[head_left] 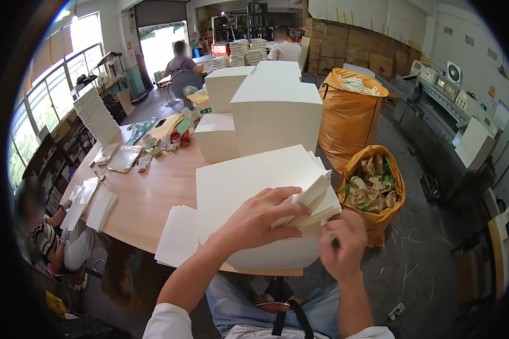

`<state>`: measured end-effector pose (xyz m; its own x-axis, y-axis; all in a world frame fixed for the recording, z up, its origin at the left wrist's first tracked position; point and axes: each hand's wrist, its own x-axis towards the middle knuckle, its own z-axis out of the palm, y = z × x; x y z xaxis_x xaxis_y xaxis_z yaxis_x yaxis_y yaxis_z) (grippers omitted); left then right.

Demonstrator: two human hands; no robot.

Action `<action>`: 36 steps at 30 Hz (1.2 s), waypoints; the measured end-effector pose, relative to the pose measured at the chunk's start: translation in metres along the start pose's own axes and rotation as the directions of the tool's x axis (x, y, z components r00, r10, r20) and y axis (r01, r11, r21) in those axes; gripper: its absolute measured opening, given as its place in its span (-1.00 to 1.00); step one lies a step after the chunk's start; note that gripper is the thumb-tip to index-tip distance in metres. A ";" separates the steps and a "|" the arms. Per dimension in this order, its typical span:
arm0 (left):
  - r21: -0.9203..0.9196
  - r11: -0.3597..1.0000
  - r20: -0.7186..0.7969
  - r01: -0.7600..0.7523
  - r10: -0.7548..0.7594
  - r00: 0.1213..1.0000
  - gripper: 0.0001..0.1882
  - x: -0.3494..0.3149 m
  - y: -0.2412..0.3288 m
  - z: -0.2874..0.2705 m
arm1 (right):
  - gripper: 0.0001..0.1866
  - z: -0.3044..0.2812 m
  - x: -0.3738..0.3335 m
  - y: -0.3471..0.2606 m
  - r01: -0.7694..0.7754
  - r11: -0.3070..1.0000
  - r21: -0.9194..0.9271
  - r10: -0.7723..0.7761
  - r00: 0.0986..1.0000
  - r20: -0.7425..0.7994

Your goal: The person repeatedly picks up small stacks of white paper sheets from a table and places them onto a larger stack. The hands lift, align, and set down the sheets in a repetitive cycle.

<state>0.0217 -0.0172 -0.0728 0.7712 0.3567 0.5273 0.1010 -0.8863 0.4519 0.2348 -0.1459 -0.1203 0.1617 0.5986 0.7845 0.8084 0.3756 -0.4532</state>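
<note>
A broad stack of white paper sheets point(249, 175) lies at the table's near edge, right in front of me. My left hand point(260, 217) rests over it, with fingers and thumb closed round the lifted, bent-back corner of several sheets point(316, 198). These curl up in a fanned bundle at the stack's right side. Beside that corner is my right hand point(343, 243), fingers curled in and slightly blurred. Whether anything is pinched in it is hidden. A smaller pile of white sheets point(177, 234) pokes out at the stack's left.
Tall white paper stacks point(277, 118) stand just beyond. Tape rolls and plastic bags point(125, 158) lie on the wooden table point(147, 198). To the right are two orange sacks point(348, 127), one holding brown paper. A person point(56, 237) sits at left; two others are farther back.
</note>
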 end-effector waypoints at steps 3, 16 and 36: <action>0.185 0.982 0.067 -0.026 0.013 0.998 -0.42 -0.001 0.002 0.003 | -0.61 0.003 -0.002 -0.005 0.028 0.997 0.065 -0.052 0.916 0.398; 0.330 0.942 0.062 -0.065 0.047 0.997 -0.39 -0.001 -0.002 0.016 | -0.62 0.002 -0.003 -0.007 -0.075 0.990 0.123 0.024 0.929 0.370; 0.191 0.981 0.054 -0.025 0.015 0.998 -0.33 0.005 0.000 0.011 | -0.53 0.000 0.027 -0.005 -0.306 0.952 -0.011 0.303 0.937 0.173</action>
<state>0.0324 -0.0183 -0.0784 0.8055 0.3270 0.4943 0.2002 -0.9351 0.2924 0.2352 -0.1316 -0.0967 0.2986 0.7971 0.5249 0.7263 0.1670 -0.6667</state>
